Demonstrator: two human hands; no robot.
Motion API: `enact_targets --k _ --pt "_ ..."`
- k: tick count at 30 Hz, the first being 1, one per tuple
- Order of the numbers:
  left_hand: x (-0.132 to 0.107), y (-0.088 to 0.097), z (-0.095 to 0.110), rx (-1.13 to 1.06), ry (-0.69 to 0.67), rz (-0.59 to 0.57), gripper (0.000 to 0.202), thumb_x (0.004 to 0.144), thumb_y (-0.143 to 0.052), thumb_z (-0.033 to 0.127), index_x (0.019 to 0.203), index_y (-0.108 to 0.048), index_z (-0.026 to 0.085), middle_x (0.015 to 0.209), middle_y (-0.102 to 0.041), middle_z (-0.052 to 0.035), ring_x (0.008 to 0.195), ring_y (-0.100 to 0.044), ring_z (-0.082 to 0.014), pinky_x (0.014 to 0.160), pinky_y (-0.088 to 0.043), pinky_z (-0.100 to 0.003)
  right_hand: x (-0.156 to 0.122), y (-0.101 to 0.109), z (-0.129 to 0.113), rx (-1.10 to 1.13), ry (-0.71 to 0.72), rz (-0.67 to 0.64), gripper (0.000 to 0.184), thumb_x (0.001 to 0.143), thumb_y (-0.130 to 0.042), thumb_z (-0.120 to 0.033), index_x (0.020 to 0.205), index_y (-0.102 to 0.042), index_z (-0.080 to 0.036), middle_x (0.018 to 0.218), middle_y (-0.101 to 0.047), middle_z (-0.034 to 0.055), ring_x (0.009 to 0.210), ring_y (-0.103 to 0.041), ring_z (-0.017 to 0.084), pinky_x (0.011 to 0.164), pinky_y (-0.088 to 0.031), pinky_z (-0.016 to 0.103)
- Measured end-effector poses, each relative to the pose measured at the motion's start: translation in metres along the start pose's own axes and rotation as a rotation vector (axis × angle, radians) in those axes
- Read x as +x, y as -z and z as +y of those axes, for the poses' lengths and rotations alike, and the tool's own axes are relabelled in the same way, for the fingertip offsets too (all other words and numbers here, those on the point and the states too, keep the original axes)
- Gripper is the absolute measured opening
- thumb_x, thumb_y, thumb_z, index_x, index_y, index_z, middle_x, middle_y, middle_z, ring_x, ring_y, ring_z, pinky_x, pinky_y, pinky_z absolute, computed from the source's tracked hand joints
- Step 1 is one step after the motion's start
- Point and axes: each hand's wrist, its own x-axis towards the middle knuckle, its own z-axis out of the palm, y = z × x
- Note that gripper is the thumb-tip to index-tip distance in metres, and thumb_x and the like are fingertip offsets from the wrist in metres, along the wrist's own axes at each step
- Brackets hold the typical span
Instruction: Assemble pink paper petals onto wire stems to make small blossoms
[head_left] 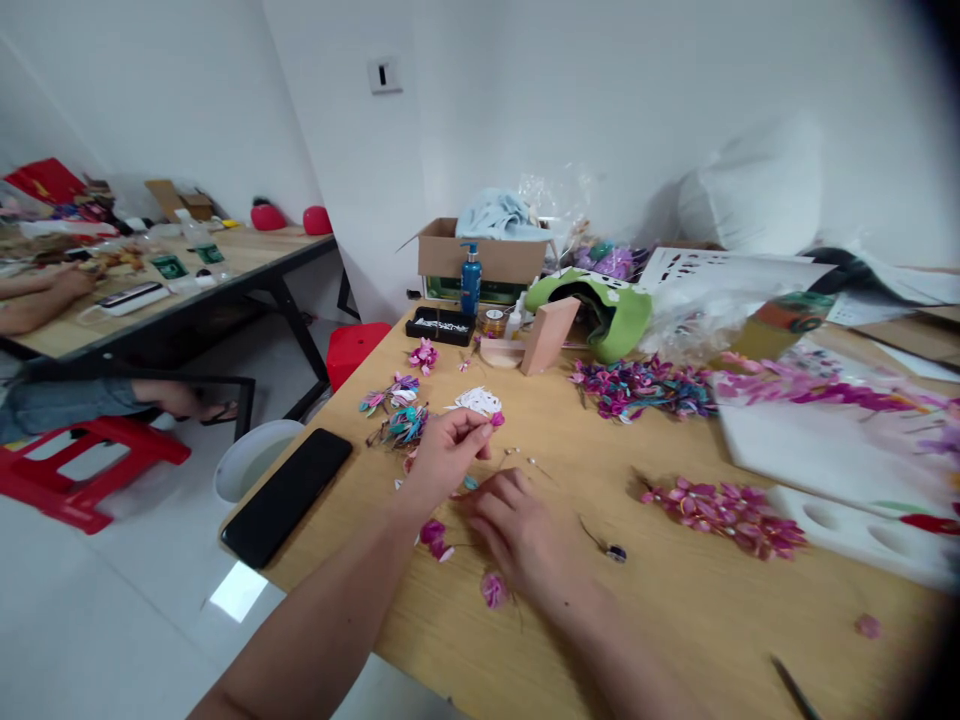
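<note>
My left hand [446, 450] is raised a little above the wooden table [675, 620], fingers pinched on a small pink flower piece [497, 419]. My right hand [517, 530] rests on the table just below it, fingers curled down near a teal scrap [470, 483]; what it holds, if anything, is hidden. Loose pink petals [433, 534] and another pink bloom [493, 590] lie around the hands. A white petal cluster [478, 401] sits just behind the left hand.
A black phone [287, 496] lies at the table's left edge. Pink flower sprigs [724, 510], a pink-and-teal pile [641, 387], a blue pump bottle [471, 280], a cardboard box [487, 258] and a green object [600, 305] stand farther back. Another person's arm [37, 295] rests on the left table.
</note>
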Motion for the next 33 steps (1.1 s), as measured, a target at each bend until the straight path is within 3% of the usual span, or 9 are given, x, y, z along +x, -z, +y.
enact_targets --k 7,17,26,33 --pt "0.0 -0.001 0.0 0.022 0.025 0.036 0.013 0.078 -0.058 0.025 0.072 -0.06 0.015 0.055 -0.054 0.003 0.054 -0.05 -0.0091 0.056 -0.04 -0.021 -0.001 -0.019 0.0 -0.158 0.049 -0.055 0.018 0.092 -0.049 -0.02 0.083 -0.064 -0.02 0.081 -0.06 0.006 0.088 -0.046 0.021 0.075 -0.036 0.035" --pt "0.0 -0.001 -0.001 0.03 0.031 0.028 0.012 0.079 -0.057 0.025 0.073 -0.06 0.014 0.056 -0.054 0.0029 0.055 -0.05 -0.0087 0.057 -0.039 -0.02 -0.002 -0.02 0.004 -0.102 0.02 -0.079 0.018 0.091 -0.049 -0.018 0.076 -0.059 -0.018 0.082 -0.06 0.005 0.088 -0.046 0.021 0.076 -0.035 0.035" --pt "0.002 0.001 -0.001 -0.053 0.025 0.067 0.013 0.077 -0.06 0.026 0.071 -0.059 0.015 0.055 -0.055 0.0033 0.054 -0.05 -0.0089 0.057 -0.04 -0.021 0.001 0.006 0.003 0.207 -0.071 -0.038 0.019 0.092 -0.043 -0.016 0.08 -0.058 -0.02 0.084 -0.059 0.0054 0.088 -0.049 0.02 0.079 -0.041 0.035" --pt "0.003 0.002 -0.002 -0.049 0.031 0.055 0.014 0.077 -0.062 0.028 0.071 -0.06 0.015 0.055 -0.056 0.0025 0.054 -0.051 -0.0093 0.056 -0.04 -0.021 0.001 0.006 0.011 0.434 -0.253 0.04 0.018 0.089 -0.048 -0.029 0.079 -0.059 -0.019 0.078 -0.057 0.004 0.08 -0.051 0.019 0.07 -0.041 0.031"
